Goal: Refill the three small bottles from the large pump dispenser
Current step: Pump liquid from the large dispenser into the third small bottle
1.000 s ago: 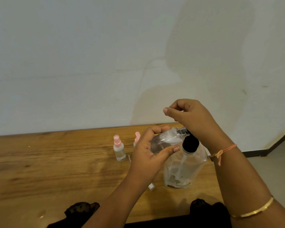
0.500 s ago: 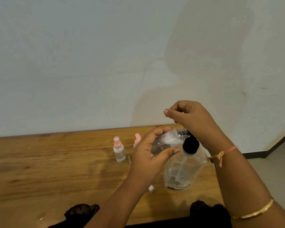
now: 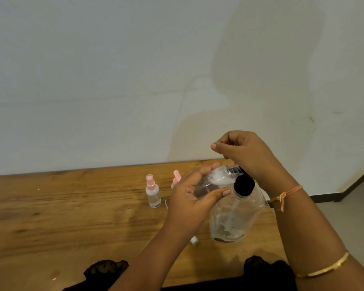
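On the wooden table (image 3: 61, 217) a pink-capped spray bottle (image 3: 153, 192) stands upright. A second pink-capped bottle (image 3: 176, 177) stands just beside it, partly hidden behind the left hand (image 3: 189, 199). That hand is raised, fingers and thumb curled round a small clear bottle (image 3: 215, 181) tipped on its side, its open neck at the black pump head (image 3: 243, 185) of the large pump dispenser (image 3: 237, 217). The right hand (image 3: 247, 153) hovers above the pump with its fingers curled inward. Whether it pinches anything cannot be told.
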{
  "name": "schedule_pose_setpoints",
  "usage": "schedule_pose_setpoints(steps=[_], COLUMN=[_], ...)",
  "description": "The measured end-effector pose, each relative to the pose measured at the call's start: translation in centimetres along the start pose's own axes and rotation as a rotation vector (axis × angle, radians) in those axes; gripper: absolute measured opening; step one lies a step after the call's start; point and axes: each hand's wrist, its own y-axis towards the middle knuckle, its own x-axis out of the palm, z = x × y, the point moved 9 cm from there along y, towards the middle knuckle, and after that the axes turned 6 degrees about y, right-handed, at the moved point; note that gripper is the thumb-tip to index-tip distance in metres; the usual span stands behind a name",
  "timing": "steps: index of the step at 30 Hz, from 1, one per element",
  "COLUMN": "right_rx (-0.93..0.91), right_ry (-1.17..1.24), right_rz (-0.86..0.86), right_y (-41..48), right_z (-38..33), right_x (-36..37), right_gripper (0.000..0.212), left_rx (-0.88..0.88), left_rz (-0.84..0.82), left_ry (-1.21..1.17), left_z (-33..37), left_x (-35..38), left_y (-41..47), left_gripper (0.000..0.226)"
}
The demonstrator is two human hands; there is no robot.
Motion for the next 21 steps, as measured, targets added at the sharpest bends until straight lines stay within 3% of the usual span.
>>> schedule_pose_setpoints(steps=[3, 12, 21], right_rx=[-0.044, 0.127, -0.060], right_ry=[0.016, 0.002, 0.041], right_rz=[0.030, -0.063, 0.067], right_y=[0.0, 0.0, -0.1], right_z=[-0.8, 1.9, -0.8], right_x=[-0.1, 0.7, -0.3], right_gripper=[0.026, 0.016, 0.025], left_rx=[0.004, -0.046, 0.007], left_rz=[0.005, -0.011, 0.011], left_ry=[-0.005, -0.023, 0.026], left_z=[0.1, -1.2, -0.4], left_x=[-0.1, 0.1, -0.2], left_y=[0.1, 0.0, 0.1], left_gripper=[0.045, 0.047, 0.046])
